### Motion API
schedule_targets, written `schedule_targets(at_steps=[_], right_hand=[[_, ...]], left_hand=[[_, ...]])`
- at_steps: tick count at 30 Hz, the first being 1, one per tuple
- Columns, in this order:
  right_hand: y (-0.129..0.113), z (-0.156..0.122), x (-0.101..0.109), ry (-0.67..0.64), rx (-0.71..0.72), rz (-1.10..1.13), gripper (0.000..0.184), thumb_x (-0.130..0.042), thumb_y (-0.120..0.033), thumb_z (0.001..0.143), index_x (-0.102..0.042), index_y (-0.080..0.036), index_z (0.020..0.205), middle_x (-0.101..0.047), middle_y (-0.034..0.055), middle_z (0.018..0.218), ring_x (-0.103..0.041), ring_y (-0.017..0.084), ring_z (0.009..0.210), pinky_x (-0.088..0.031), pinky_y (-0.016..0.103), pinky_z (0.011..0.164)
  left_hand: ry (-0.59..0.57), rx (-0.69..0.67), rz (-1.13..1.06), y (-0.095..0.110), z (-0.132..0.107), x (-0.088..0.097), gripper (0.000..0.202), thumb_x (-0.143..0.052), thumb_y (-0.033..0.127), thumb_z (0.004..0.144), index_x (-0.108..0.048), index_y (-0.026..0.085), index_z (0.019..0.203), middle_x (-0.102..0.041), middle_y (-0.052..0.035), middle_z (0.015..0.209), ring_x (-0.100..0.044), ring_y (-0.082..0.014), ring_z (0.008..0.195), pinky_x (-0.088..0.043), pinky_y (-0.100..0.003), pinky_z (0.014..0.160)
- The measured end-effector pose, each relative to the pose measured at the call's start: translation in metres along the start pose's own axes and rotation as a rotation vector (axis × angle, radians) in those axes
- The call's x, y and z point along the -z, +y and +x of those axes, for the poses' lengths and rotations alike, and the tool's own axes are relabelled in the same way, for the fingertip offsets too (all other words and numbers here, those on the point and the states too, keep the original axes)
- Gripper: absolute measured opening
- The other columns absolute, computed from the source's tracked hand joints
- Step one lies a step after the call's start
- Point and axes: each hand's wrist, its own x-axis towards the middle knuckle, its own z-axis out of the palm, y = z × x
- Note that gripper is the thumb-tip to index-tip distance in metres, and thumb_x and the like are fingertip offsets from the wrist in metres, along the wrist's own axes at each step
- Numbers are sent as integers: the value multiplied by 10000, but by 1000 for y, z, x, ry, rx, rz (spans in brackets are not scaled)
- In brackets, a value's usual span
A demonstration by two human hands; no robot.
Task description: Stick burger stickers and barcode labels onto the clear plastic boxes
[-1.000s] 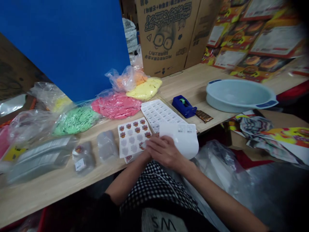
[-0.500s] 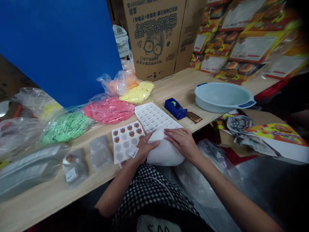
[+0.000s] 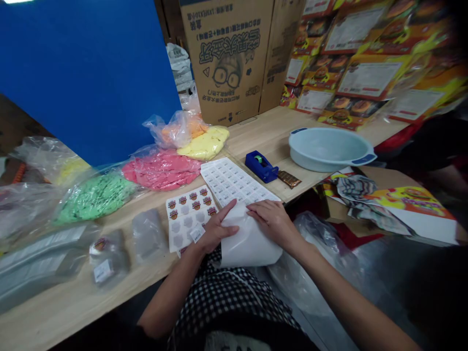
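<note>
My left hand [image 3: 217, 230] presses on the left side of a curled white sheet [image 3: 252, 243], its fingers spread and its index finger pointing up the table. My right hand [image 3: 272, 220] lies across the sheet's upper edge, fingers together. The sheet's lower part hangs past the table's front edge. Just left of my left hand lies a sheet of round burger-logo stickers [image 3: 188, 217], with a small white label [image 3: 197, 233] on it. A sheet of small printed labels [image 3: 234, 180] lies beyond the white sheet, partly covered by it.
Bags of green [image 3: 95, 197], pink [image 3: 161, 169] and yellow [image 3: 204, 144] granular material line the wooden table [image 3: 266, 131]. A blue tape dispenser [image 3: 259, 166], pale blue basin [image 3: 331, 148], blue board [image 3: 84, 78] and cardboard box [image 3: 226, 58] stand beyond. Plastic sheeting [image 3: 314, 273] lies below right.
My hands have moved apart from close together to either side of the white sheet, which now curves lower toward me. The view has shifted slightly, moving the table items left.
</note>
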Motion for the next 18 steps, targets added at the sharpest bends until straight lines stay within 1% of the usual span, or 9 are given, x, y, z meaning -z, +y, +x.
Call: schedule_targets(at_steps=[3, 6, 9, 10, 12, 14, 15, 16, 18], right_hand=[[-1, -1, 1, 2, 58, -61, 234, -424, -213, 919, -653, -174, 893, -701, 48, 880, -595, 173, 819, -334, 343, 736], [0, -1, 2, -10, 94, -94, 234, -420, -193, 915, -647, -164, 863, -698, 46, 856, -591, 177, 799, -325, 354, 752], [4, -1, 1, 1, 4, -30, 237, -423, -222, 910, -638, -175, 824, -686, 40, 804, -589, 176, 777, -345, 342, 737], [7, -2, 1, 36, -63, 11, 237, -426, -235, 905, -632, -178, 804, -678, 41, 782, -587, 176, 762, -360, 333, 721], [14, -3, 1, 159, -236, 97, 230, -437, -265, 891, -618, -183, 775, -659, 49, 758, -582, 176, 740, -391, 313, 686], [19, -3, 3, 300, -392, 148, 224, -445, -296, 879, -609, -188, 772, -642, 52, 755, -575, 178, 723, -411, 306, 661], [20, -1, 5, 360, -437, 145, 223, -447, -308, 877, -608, -191, 777, -636, 52, 754, -570, 181, 719, -415, 310, 658], [18, 2, 7, 405, -449, 126, 223, -446, -313, 877, -609, -193, 784, -632, 53, 754, -566, 184, 721, -416, 315, 663], [8, 12, 11, 464, -386, 42, 221, -443, -302, 880, -615, -191, 797, -636, 63, 762, -563, 193, 745, -407, 336, 703]], left_hand=[[-12, -2, 30, -1, -1, 1, 882, -819, 254, 536, -433, 296, 1328, -558, -37, 1284, -538, -241, 1103, -379, -336, 955], [-11, 1, 51, -2, -2, 2, 870, -818, 254, 537, -444, 290, 1322, -558, -33, 1283, -536, -237, 1101, -382, -321, 946], [-26, 24, 25, -3, -2, 5, 860, -816, 247, 537, -454, 289, 1316, -590, -31, 1237, -569, -216, 1024, -407, -300, 894], [-28, 30, 7, -4, -2, 6, 854, -814, 242, 537, -460, 288, 1313, -607, -33, 1209, -582, -207, 986, -417, -295, 870], [-23, 36, -23, -5, -1, 8, 807, -810, 237, 532, -506, 253, 1279, -647, -48, 1127, -601, -195, 901, -435, -290, 816], [-1, 35, -46, -8, 0, 9, 718, -804, 228, 518, -575, 192, 1197, -679, -67, 1026, -609, -192, 822, -448, -291, 763], [17, 37, -50, -9, 1, 9, 667, -796, 219, 515, -600, 168, 1150, -689, -72, 977, -611, -193, 790, -453, -295, 743], [35, 40, -44, -10, 3, 9, 615, -784, 206, 518, -617, 153, 1108, -693, -74, 938, -611, -195, 766, -457, -301, 731], [54, 45, 1, -12, 5, 6, 534, -743, 178, 548, -630, 154, 1070, -696, -68, 896, -615, -205, 754, -464, -319, 730]])
